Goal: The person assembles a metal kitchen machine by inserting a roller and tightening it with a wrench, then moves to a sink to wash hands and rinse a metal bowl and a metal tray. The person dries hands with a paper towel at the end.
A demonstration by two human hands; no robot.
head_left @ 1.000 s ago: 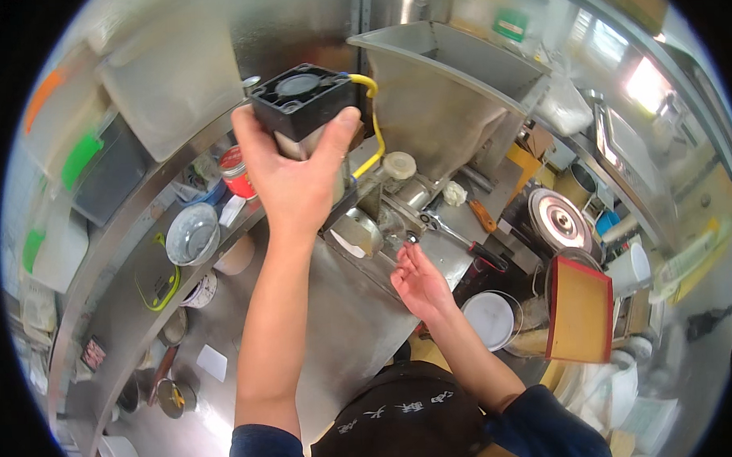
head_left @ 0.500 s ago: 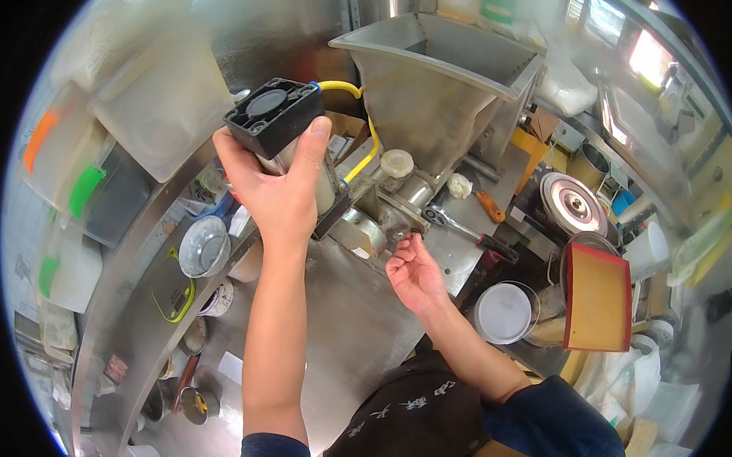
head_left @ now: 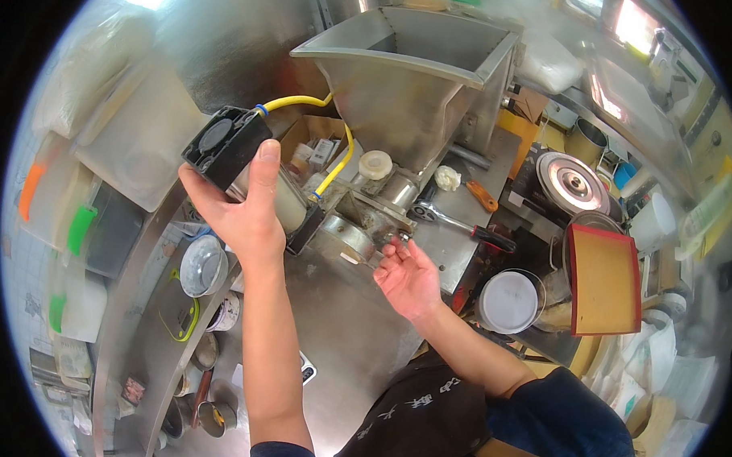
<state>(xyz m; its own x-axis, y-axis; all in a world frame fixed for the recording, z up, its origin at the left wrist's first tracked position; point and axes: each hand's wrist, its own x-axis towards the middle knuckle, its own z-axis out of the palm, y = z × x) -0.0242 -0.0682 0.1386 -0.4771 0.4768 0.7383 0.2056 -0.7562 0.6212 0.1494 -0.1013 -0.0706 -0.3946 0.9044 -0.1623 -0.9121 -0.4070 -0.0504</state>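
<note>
My left hand (head_left: pixel 248 212) is wrapped round an air cylinder (head_left: pixel 292 200) with a black square end cap. It is held tilted to the left, and yellow air hoses (head_left: pixel 301 102) join its two ends. The cylinder's lower end meets a metal bracket (head_left: pixel 364 216) below a steel hopper (head_left: pixel 410 98). Beside that bracket, my right hand (head_left: pixel 412 279) has its fingers curled, palm up, with the fingertips at a small metal bolt (head_left: pixel 404 236). The fingers partly cover the bolt. Just right of it lies a ratchet wrench (head_left: pixel 463 227) with a black and red handle.
An orange-handled tool (head_left: pixel 482 196) and a crumpled white wad (head_left: pixel 447 177) lie behind the wrench. To the right are a white-lidded bucket (head_left: pixel 508 302), a round burner (head_left: pixel 572 183) and a red-framed sieve (head_left: pixel 605 278). A clear bowl (head_left: pixel 204 265) and green-edged scale (head_left: pixel 178 316) are at left.
The cylinder's capped end has swung left and down in my left hand, leaning further over. My right hand stays at the bolt, its fingers shifted and thumb more apart. The whole view has shifted slightly.
</note>
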